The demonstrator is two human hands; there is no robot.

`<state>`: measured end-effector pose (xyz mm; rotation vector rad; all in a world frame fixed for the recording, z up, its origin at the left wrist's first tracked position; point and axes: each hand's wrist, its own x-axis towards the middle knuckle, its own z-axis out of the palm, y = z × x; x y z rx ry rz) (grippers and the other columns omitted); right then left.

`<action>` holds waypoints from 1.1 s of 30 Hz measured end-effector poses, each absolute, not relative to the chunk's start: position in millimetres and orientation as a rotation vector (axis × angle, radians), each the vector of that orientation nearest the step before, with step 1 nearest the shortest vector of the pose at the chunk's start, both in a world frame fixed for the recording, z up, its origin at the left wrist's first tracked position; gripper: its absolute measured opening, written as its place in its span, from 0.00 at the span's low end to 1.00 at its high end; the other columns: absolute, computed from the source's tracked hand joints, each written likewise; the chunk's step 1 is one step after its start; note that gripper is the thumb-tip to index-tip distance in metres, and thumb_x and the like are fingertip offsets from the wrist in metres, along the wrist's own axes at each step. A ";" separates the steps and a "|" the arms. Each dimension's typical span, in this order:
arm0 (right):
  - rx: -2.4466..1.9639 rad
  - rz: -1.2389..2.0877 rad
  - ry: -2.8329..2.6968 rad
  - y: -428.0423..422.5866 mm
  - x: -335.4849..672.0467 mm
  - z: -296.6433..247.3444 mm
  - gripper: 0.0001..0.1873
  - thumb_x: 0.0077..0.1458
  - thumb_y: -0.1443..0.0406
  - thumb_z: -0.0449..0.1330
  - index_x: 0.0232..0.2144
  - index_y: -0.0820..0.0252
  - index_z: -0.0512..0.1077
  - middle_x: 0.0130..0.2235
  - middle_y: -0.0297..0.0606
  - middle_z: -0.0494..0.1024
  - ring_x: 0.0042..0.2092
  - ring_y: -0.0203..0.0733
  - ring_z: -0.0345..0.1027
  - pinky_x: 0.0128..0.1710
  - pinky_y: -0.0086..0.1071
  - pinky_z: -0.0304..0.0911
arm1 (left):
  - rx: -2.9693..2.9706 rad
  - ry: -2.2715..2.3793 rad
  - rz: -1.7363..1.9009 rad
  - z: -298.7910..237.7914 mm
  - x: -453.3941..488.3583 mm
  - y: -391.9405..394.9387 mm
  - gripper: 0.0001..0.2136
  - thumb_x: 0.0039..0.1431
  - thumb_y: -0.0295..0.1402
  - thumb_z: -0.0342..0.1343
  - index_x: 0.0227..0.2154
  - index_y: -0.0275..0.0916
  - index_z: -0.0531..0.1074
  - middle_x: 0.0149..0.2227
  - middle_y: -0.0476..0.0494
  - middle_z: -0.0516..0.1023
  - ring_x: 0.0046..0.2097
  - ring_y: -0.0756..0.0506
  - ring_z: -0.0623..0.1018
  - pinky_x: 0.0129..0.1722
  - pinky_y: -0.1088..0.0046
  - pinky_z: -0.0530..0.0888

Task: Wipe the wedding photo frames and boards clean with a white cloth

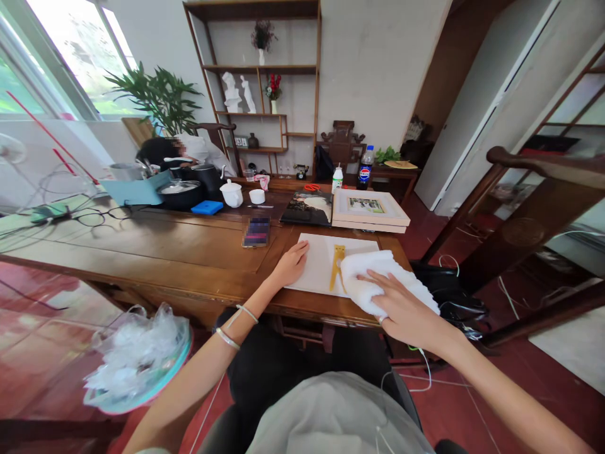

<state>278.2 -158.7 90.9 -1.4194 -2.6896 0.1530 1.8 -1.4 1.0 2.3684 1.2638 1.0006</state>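
Observation:
A white board (315, 258) lies flat near the front edge of the wooden table. My left hand (292, 263) rests on its left edge, fingers stretched out flat. With bent fingers, my right hand (401, 309) grips a bunched white towel (373, 268) that covers the board's right part and hangs past it. Just left of the towel, a yellow strip (336, 268) with a shaped top shows on the board; whether it is loose or part of the surface I cannot tell. My right thumb is mostly hidden.
Behind the board are a framed picture (371, 208), a dark booklet (307, 208) and a phone (256, 231). A cola bottle (365, 169) and a white teapot (231, 193) stand farther back. A basin of plastic bags (142, 353) is at lower left. Another person (201, 151) leans at the table's far side.

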 end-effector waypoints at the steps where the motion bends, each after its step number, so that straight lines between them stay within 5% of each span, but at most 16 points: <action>1: -1.407 0.169 -2.679 -158.8 279.7 90.6 0.15 0.45 0.74 0.54 0.32 0.59 0.76 0.65 0.42 0.57 0.67 0.55 0.42 0.64 0.57 0.40 | 2.366 1.262 1.004 0.7 1.9 -1.2 0.20 0.62 0.28 0.43 0.55 0.34 0.68 0.61 0.38 0.65 0.63 0.42 0.63 0.64 0.58 0.58; 4: -1.452 0.154 -2.629 -136.6 281.2 88.5 0.11 0.54 0.66 0.54 0.34 0.62 0.76 0.63 0.48 0.60 0.67 0.56 0.43 0.63 0.57 0.42 | 2.378 1.267 0.985 0.5 1.4 -0.9 0.21 0.62 0.28 0.43 0.56 0.34 0.67 0.61 0.39 0.65 0.63 0.42 0.63 0.64 0.59 0.58; 7: -1.567 0.104 -2.572 -91.3 279.9 86.1 0.18 0.60 0.58 0.50 0.40 0.64 0.75 0.63 0.53 0.61 0.67 0.57 0.41 0.62 0.58 0.41 | 2.388 1.275 0.962 1.3 0.5 -1.3 0.21 0.62 0.28 0.42 0.57 0.34 0.66 0.61 0.39 0.64 0.63 0.42 0.62 0.64 0.59 0.58; 13: -1.766 0.063 -2.515 -13.5 282.4 82.7 0.22 0.64 0.61 0.44 0.53 0.65 0.66 0.63 0.52 0.61 0.68 0.53 0.40 0.63 0.54 0.41 | 2.381 1.283 0.935 4.5 0.3 -3.8 0.21 0.62 0.29 0.42 0.56 0.32 0.66 0.61 0.37 0.64 0.63 0.42 0.62 0.65 0.60 0.57; 21: -1.641 -0.046 -2.634 -87.4 272.9 81.8 0.18 0.56 0.69 0.50 0.46 0.68 0.72 0.61 0.57 0.62 0.67 0.57 0.40 0.61 0.61 0.42 | 2.378 1.294 0.944 4.7 1.9 -4.0 0.21 0.62 0.30 0.41 0.56 0.30 0.67 0.61 0.36 0.64 0.63 0.42 0.63 0.65 0.61 0.57; 27: -1.581 0.155 -2.698 -177.1 260.8 94.5 0.19 0.43 0.76 0.53 0.36 0.61 0.76 0.66 0.44 0.53 0.68 0.60 0.35 0.63 0.62 0.38 | 2.392 1.294 0.956 3.2 2.2 -3.2 0.21 0.62 0.29 0.41 0.55 0.29 0.67 0.61 0.34 0.64 0.63 0.41 0.63 0.65 0.60 0.57; 33: -1.568 0.135 -2.659 -133.4 273.4 88.4 0.16 0.55 0.69 0.51 0.43 0.66 0.74 0.63 0.55 0.60 0.68 0.56 0.38 0.64 0.58 0.39 | 2.378 1.288 0.947 3.3 1.7 -3.6 0.21 0.62 0.29 0.41 0.56 0.30 0.66 0.61 0.35 0.64 0.64 0.42 0.62 0.65 0.60 0.57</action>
